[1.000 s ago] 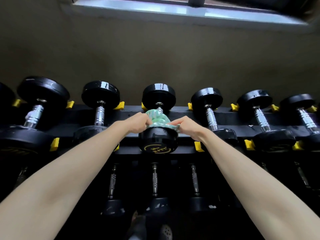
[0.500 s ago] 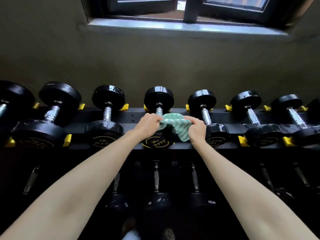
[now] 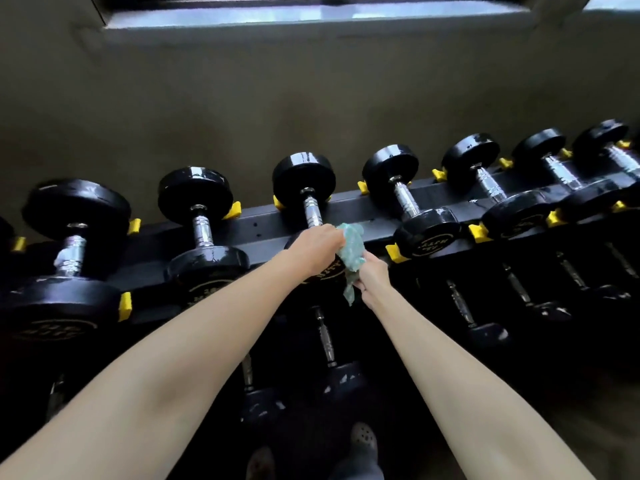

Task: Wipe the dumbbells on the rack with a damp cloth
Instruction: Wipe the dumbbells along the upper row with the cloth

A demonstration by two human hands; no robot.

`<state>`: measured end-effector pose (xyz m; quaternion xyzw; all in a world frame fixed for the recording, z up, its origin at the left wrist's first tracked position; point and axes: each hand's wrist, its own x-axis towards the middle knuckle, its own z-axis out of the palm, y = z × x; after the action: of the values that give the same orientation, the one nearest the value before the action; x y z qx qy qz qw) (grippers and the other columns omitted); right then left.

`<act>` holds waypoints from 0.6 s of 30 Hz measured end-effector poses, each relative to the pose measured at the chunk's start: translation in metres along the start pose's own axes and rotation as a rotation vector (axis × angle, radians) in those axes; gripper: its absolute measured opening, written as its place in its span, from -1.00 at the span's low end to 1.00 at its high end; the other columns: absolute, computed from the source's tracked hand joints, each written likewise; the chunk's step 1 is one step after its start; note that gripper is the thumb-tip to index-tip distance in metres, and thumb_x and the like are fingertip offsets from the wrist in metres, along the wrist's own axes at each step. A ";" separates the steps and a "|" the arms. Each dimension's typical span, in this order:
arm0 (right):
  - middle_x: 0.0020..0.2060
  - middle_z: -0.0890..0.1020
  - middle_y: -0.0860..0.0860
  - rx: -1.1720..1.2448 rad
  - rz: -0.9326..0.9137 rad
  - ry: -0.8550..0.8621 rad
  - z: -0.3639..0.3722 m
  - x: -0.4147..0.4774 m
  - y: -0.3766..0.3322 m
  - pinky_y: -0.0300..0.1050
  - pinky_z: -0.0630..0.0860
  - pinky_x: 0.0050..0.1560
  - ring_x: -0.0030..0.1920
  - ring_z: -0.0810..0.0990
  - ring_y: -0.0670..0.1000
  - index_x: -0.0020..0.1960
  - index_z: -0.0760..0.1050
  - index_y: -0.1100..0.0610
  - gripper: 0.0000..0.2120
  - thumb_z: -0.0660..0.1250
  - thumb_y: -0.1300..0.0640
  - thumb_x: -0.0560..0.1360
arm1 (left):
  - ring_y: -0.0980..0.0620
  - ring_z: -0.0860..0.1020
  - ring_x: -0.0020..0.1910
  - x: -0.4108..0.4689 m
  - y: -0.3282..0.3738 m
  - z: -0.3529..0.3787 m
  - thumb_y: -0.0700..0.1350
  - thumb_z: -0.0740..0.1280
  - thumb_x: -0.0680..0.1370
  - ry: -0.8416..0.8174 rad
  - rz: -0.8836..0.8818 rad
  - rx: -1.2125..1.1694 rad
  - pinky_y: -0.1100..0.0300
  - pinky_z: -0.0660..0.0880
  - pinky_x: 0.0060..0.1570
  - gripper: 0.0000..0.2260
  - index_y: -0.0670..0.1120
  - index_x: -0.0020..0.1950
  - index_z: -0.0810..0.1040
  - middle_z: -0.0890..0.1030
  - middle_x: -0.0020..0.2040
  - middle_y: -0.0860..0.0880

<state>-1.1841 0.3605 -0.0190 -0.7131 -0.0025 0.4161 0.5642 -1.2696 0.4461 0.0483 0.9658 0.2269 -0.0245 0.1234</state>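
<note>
while both arms reach forward, left hand (image 3: 320,249) and right hand (image 3: 372,275) grip the cloth (image 3: 352,249).

View: one wide-angle head camera.
Facing: forward and down at the dumbbell rack (image 3: 270,226), wall (image 3: 242,116) behind.
Nearness: close; rack spans the frame, window sill (image 3: 311,15) at top, shoe (image 3: 363,441) at bottom.

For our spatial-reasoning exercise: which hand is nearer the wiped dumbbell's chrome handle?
Left. The left hand covers the handle's near end; the right hand is lower, gripping the cloth.
</note>
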 end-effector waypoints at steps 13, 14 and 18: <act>-0.01 0.64 0.21 -0.033 -0.312 0.071 0.042 -0.070 -0.056 0.01 0.56 -0.02 -0.08 0.58 0.13 -0.11 0.63 0.11 -0.54 0.01 0.44 0.42 | -0.23 0.52 0.04 -0.053 -0.052 -0.028 -0.36 0.13 0.48 0.226 -0.186 -0.313 0.01 0.48 -0.05 -0.71 -0.25 0.03 0.61 0.59 0.01 -0.24; -0.03 0.65 0.19 -0.062 -0.326 0.054 0.053 -0.072 -0.058 0.00 0.56 -0.04 -0.09 0.58 0.11 -0.05 0.63 0.13 -0.54 0.00 0.44 0.42 | -0.23 0.53 0.02 -0.058 -0.061 -0.035 -0.37 0.13 0.48 0.312 -0.233 -0.392 -0.01 0.49 -0.03 -0.72 -0.26 0.00 0.62 0.61 -0.01 -0.25; -0.05 0.61 0.09 -0.188 -0.367 -0.025 0.107 -0.082 -0.046 -0.19 0.47 -0.18 -0.14 0.52 0.04 0.21 0.55 0.19 -0.47 -0.02 0.49 0.43 | -0.19 0.55 0.04 -0.081 -0.117 -0.060 -0.35 0.11 0.50 0.569 -0.401 -0.535 0.07 0.47 0.02 -0.69 -0.22 0.00 0.64 0.63 0.02 -0.20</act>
<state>-1.2803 0.4242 0.0652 -0.7449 -0.1785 0.3131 0.5614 -1.3942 0.5271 0.0881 0.8050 0.4334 0.2784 0.2944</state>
